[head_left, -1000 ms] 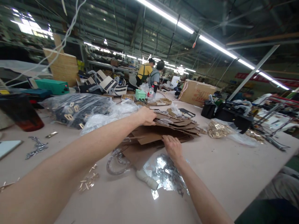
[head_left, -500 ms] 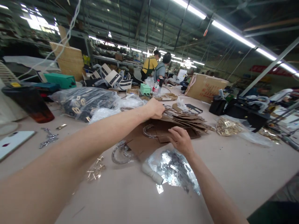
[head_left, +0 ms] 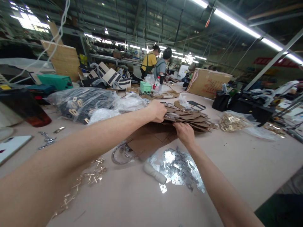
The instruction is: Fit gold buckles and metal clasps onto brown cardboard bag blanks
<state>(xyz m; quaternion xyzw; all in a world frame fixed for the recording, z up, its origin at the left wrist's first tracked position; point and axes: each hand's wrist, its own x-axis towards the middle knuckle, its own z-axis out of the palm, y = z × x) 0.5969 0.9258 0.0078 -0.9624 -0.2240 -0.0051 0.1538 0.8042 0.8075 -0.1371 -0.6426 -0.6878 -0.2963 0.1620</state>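
Note:
A loose stack of brown cardboard pieces [head_left: 189, 118] lies in the middle of the pale table [head_left: 236, 157]. My left hand [head_left: 157, 110] is closed on the near-left edge of the stack's upper pieces and holds them up. My right hand [head_left: 185, 132] reaches under the lifted pieces with its fingers tucked between the layers, so their tips are hidden. Flat brown cardboard sheets [head_left: 149, 140] lie under and in front of the stack. A pile of small silver metal plates [head_left: 180, 168] rests just below my right wrist, with a white roll [head_left: 155, 173] beside it.
Clear bags of black parts with gold buckles [head_left: 80, 104] lie at the left. A bag of gold hardware [head_left: 230, 122] sits right of the stack. Small gold clips [head_left: 93, 173], a metal ring [head_left: 119, 154], a cardboard box [head_left: 208, 83] and two people [head_left: 155, 64] are also in view.
My right hand moved forward from the open sheet and slid under the stack's raised pieces. My left hand kept its hold on the stack's edge. The curved handle seen a moment ago is now covered.

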